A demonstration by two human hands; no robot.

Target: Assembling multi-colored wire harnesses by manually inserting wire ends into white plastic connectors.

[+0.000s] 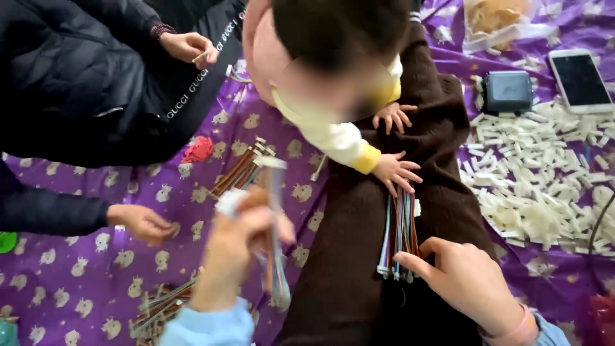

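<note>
The fingers (410, 261) of the right hand (464, 282) pinch the lower end of a flat bundle of thin multicoloured wires (398, 234), its strands blue, red, green and white, lying lengthwise on a dark brown knitted garment (442, 147). The bundle's upper end sits under a small child's hand (397, 172) in a yellow-cuffed cream sleeve. The left hand (240, 240), blurred, is closed around another loose strip of coloured wires with a white connector (277, 256) that hangs down from the grip. Beyond it, more wire bundles with pale plug ends (240, 168) lie on a purple cloth printed with small pale animals (64, 282), beside a crumpled red scrap (198, 149). Two other hands (142, 223) in dark sleeves reach in from the left. To the right lies a heap of small white plastic connectors (544, 179), a dark square box (507, 91) and a smartphone (581, 80)
</note>
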